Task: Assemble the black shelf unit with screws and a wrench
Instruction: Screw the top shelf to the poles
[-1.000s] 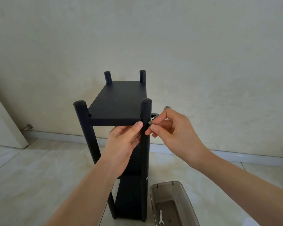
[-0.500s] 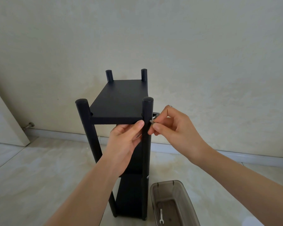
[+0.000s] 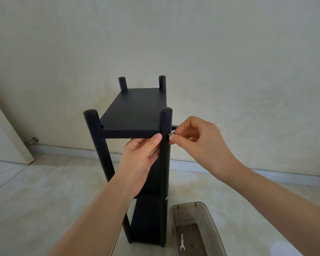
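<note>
Mid-frame, standing on a pale glossy tiled floor (image 3: 35, 196) against a cream plaster wall (image 3: 229, 52): tall narrow black shelf unit with four round posts and flat boards (image 3: 135, 111). At the near right post (image 3: 164, 154), level with the top board: right hand (image 3: 198, 141), thumb and forefinger pressed together on a small silver screw (image 3: 171, 134) whose tip meets the side of the post. Just left of the same post: left hand (image 3: 142, 159), thumb laid against the post, fingers curled behind and under the board, bracing rather than clenched. Lower right of the frame, on the floor beside the unit: translucent grey plastic tub (image 3: 209, 218), and inside it a small white flat wrench (image 3: 182, 242), untouched.

Step in hand, by the look of it: starting the screw by fingers into the post to fix the top board. Depth of thread already taken: impossible to tell. Next move likely calls for keeping the screw square to the hole, twisting until snug, then reaching down to the tub for the wrench to tighten, with the post braced meanwhile.
</note>
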